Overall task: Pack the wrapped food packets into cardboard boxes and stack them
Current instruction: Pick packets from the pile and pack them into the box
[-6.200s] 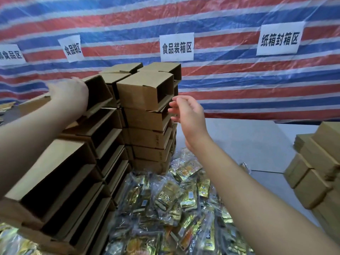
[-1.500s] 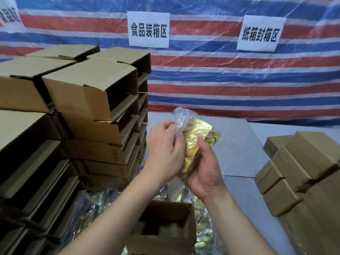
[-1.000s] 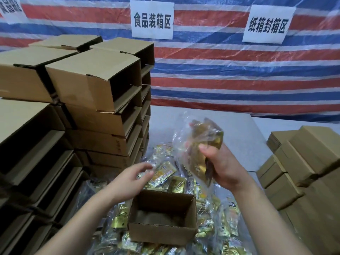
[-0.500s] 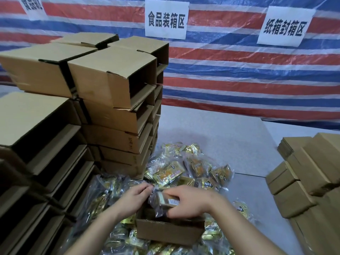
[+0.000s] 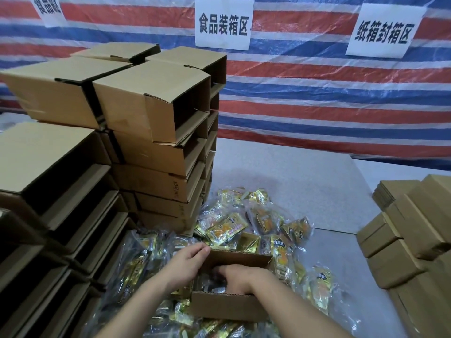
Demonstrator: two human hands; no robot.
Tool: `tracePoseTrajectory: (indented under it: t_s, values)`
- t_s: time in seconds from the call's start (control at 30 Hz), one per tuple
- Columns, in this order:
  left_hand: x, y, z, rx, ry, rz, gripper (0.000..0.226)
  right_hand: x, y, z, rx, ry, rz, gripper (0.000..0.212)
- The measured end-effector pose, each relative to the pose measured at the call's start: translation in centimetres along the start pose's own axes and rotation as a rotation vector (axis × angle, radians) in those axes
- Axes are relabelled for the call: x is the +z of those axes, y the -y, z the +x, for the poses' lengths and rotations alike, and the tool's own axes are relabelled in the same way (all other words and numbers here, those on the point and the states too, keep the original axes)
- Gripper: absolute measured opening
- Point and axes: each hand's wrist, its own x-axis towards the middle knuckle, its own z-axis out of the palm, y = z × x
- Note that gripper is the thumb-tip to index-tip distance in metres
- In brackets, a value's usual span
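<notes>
From the head view, your small open-topped brown cardboard box [image 5: 229, 304] sits low in the middle, resting on the heap of gold foil food packets in clear plastic wrap [image 5: 229, 231] that spreads over the grey desk [image 5: 305, 181]. Take that box as your landmark. Your left hand [image 5: 186, 263] rests on its left wall, fingers lightly curled with the tips over the far left corner of the rim; it looks to be steadying the box, though you cannot tell from here how firmly it grips. Your right hand [image 5: 240, 276] is down inside the box, palm down, fingers bent over the contents, which look like a wrapped packet, but the inside is dark and blurred, so you cannot tell whether the fingers hold it or only press on it. Packets lie all round the box: beyond it, to its right, to its left and in front of it. To the left of the box and beyond it stand tall stacks of empty brown cardboard boxes lying on their sides [image 5: 151, 132], their open mouths facing right. Well to the right of the box sits a stack of closed brown cardboard boxes [image 5: 415, 240]. Behind everything hangs a red, white and blue striped tarpaulin [image 5: 317, 93] with white paper signs printed in black characters [image 5: 223, 23].
</notes>
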Motion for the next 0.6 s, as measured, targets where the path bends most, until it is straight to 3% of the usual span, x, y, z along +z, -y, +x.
tracePoseTrajectory:
  t_s: [0.13,0.3,0.37,0.47,0.6]
  values:
    - [0.0,0.0,-0.1,0.01,-0.004,-0.021,0.026,0.0,0.0,-0.6,-0.05,-0.008,0.144,0.072]
    - [-0.1,-0.2,-0.4,0.028,0.028,-0.049,0.026,-2.1,0.6,-2.8,-0.118,-0.114,0.059,0.029]
    - [-0.1,-0.3,-0.5,0.022,0.036,-0.033,0.027,-2.1,0.9,-2.5,-0.059,-0.015,0.038,0.032]
    - [-0.2,-0.3,-0.6,0.019,0.015,0.007,0.028,-0.4,1.0,-0.4,0.075,0.131,-0.014,0.055]
    - [0.1,-0.4,-0.9,0.02,0.044,0.044,0.026,1.0,0.5,1.1,0.128,0.132,0.062,0.049]
